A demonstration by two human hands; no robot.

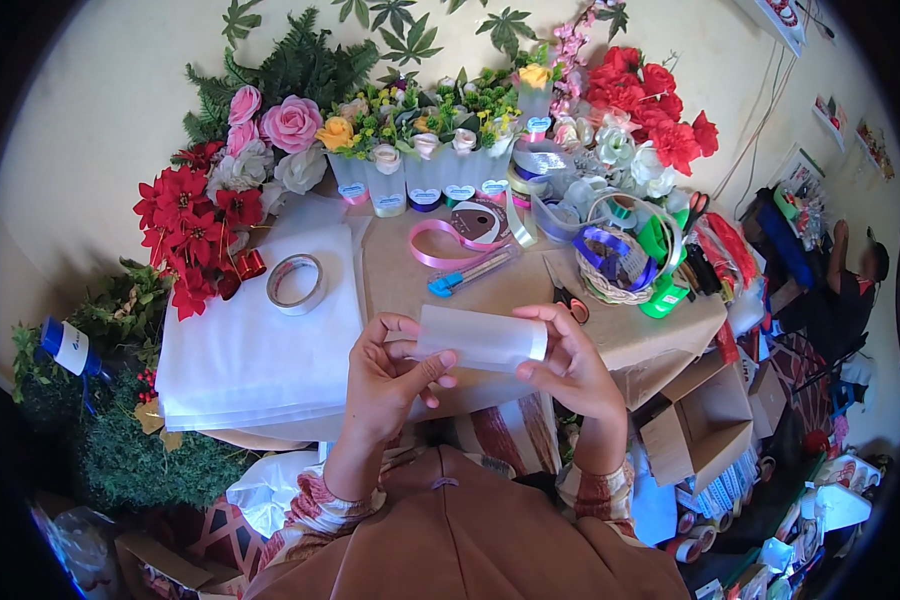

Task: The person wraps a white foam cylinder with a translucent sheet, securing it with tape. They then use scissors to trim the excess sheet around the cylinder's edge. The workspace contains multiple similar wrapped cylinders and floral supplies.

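Between my two hands is a rolled tube of translucent white sheet [482,337], held level above the front edge of the table. My left hand [398,370] grips its left end, thumb in front and fingers behind. At the other end, my right hand [573,362] pinches the rim between thumb and fingers. Just beyond the tube lie a blue box cutter [473,272] and a loop of pink ribbon [440,243]. Scissors with orange handles [570,302] rest to the right, close to my right hand.
Stacked translucent sheets [240,365] cover the table's left, with a tape roll [295,284] on top. Small wrapped bouquets [425,180] line the back. A wicker basket [620,290] and green tape dispenser [660,300] stand right. Beyond an open cardboard box [705,425], another person [850,290] sits.
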